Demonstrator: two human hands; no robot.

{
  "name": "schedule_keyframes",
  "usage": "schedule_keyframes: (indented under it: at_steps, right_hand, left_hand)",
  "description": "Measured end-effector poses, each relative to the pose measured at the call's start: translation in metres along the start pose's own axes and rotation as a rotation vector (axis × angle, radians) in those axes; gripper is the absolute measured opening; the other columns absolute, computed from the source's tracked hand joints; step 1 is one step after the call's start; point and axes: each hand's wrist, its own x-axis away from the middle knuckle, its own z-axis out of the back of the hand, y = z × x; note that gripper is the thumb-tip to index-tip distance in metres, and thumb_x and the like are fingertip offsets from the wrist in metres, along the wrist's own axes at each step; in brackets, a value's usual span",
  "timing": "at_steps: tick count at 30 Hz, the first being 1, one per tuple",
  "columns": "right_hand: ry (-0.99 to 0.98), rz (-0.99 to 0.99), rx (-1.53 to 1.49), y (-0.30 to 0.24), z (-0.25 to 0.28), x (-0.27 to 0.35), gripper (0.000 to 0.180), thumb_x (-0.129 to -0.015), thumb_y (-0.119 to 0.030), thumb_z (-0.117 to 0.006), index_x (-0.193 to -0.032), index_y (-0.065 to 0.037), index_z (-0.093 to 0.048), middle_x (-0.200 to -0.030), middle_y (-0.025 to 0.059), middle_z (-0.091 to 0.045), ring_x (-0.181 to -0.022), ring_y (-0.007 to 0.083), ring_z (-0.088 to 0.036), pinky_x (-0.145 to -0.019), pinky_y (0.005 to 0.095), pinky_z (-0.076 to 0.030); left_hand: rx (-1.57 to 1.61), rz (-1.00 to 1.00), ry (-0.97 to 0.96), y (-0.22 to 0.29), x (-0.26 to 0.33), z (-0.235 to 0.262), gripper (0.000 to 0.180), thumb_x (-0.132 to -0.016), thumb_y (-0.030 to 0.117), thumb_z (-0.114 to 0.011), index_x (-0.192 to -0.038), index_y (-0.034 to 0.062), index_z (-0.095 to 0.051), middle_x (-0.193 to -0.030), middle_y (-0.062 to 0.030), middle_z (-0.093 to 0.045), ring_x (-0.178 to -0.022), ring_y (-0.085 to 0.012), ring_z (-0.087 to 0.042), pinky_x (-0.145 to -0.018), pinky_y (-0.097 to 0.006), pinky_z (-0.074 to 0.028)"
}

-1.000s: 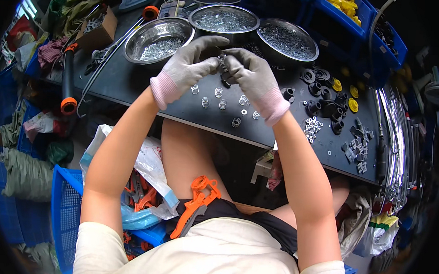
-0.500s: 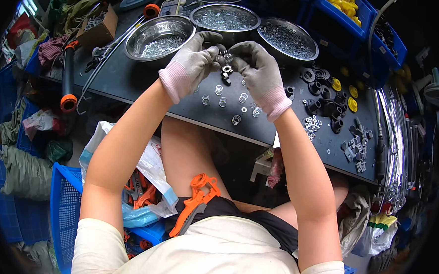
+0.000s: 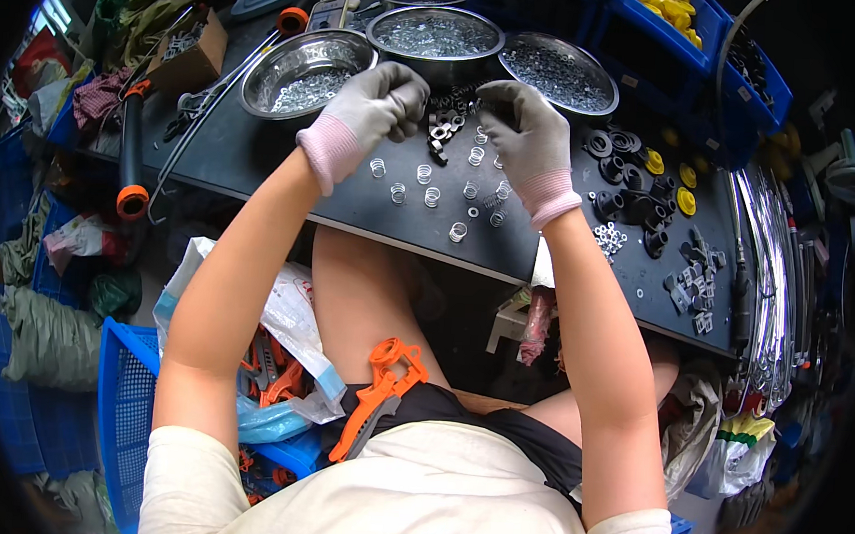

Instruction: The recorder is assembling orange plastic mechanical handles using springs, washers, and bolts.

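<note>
Both my hands wear grey-coated gloves with pink cuffs and are held over the dark workbench. The fingers of my left hand are curled closed beside the left steel bowl; what they hold, if anything, is hidden. My right hand has its thumb and fingers bent together at a small shiny piece, too small to name. Between the hands lies a cluster of small silver and black metal parts. Several coil springs stand and lie scattered on the bench nearer me, with a small washer among them.
Steel bowls of small metal hardware line the back. Black and yellow plastic parts, nuts and metal clips lie at right. Blue bins stand far right. An orange clamp tool rests on my lap beside a blue basket.
My hands have moved apart, the left to the left and the right to the right. The small metal parts between them now show more fully on the bench.
</note>
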Motion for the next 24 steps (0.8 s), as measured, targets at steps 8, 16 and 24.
schedule_keyframes:
  at_steps: [8, 16, 24]
  right_hand:
    - [-0.057, -0.273, -0.287, -0.009, -0.006, 0.01, 0.018, -0.083, -0.006, -0.073, -0.098, 0.001, -0.064, -0.084, 0.0047, -0.069, -0.075, 0.0062, -0.061, -0.069, 0.0216, -0.05]
    - [-0.13, -0.411, -0.638, -0.012, -0.002, 0.01, 0.013, -0.087, -0.005, -0.07, -0.096, 0.001, -0.064, -0.085, 0.0033, -0.068, -0.077, 0.0061, -0.06, -0.071, 0.0216, -0.049]
    - [-0.144, -0.117, -0.428, -0.012, -0.007, 0.011, 0.02, -0.082, 0.006, -0.069, -0.1, -0.001, -0.063, -0.094, 0.0021, -0.068, -0.083, 0.0063, -0.061, -0.077, 0.0216, -0.051]
  left_hand:
    - [-1.352, -0.043, -0.155, 0.001, -0.007, 0.005, 0.037, -0.072, 0.011, -0.076, -0.105, 0.0013, -0.063, -0.099, -0.0189, -0.066, -0.094, -0.0305, -0.065, -0.082, -0.036, -0.051]
    - [-0.691, -0.379, -0.132, 0.005, 0.007, -0.024, 0.027, -0.085, 0.01, -0.069, -0.109, 0.001, -0.06, -0.089, -0.0082, -0.064, -0.084, -0.0139, -0.061, -0.079, -0.027, -0.05]
    - [-0.552, -0.009, -0.021, 0.016, 0.014, -0.027, 0.026, -0.102, 0.025, -0.044, -0.102, 0.0017, -0.056, -0.071, -0.0044, -0.051, -0.062, -0.0122, -0.048, -0.06, -0.029, -0.045]
